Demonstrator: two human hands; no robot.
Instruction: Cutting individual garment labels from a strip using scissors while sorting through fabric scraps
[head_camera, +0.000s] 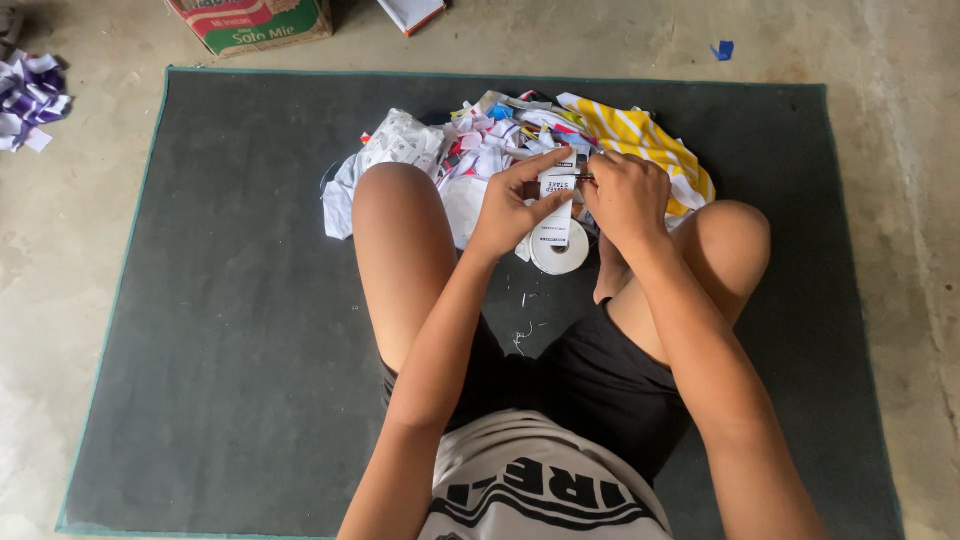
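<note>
At the upper centre of the frame your left hand (510, 205) pinches a narrow white woven label strip (556, 210) with black print, fingers closed on its upper edge. Your right hand (627, 197) is clenched just beside it around a small tool I cannot make out. The strip trails down to a white roll of label tape (560, 250) on the dark grey floor mat (220, 300). It looks light, limp and easily creased, so hold it near the end, flat between thumb and finger.
</note>
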